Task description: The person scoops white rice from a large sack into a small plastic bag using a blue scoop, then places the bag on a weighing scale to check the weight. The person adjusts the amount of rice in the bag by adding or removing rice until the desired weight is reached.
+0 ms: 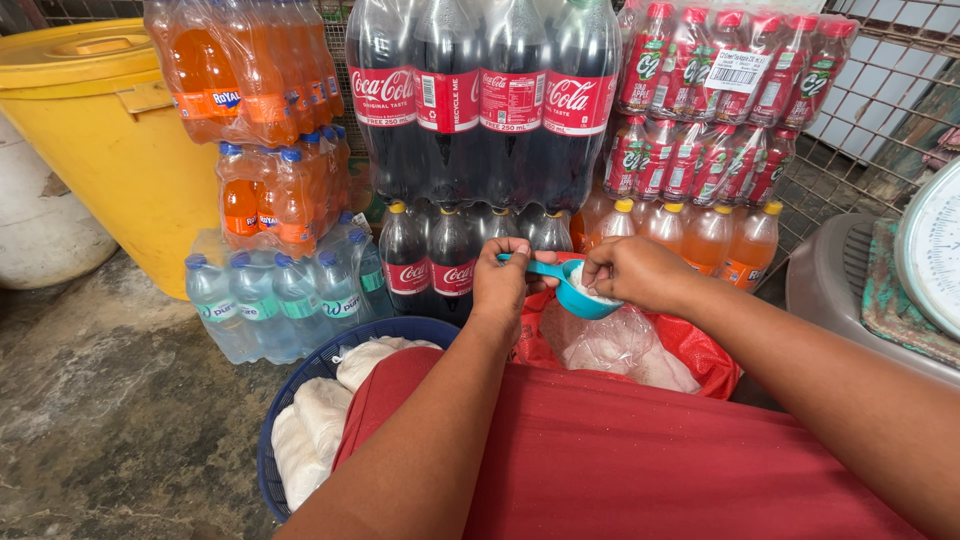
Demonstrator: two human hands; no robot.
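Observation:
My left hand (505, 280) grips the handle of a small blue scoop (580, 293) filled with a white powder. My right hand (632, 270) rests its fingers on the scoop's rim and on the powder. Both hands hover over a clear plastic bag (610, 345) of the same white stuff, which lies inside an open red plastic bag (700, 355). A red cloth (600, 450) covers my lap below my arms.
Shrink-wrapped packs of dark cola bottles (480, 110), orange soda (250, 70), red-labelled bottles (730, 90) and water bottles (280, 295) stack behind. A yellow bin (110, 130) stands left, a blue basket (275, 430) with white bags by my knee, a weighing scale (930, 260) at right.

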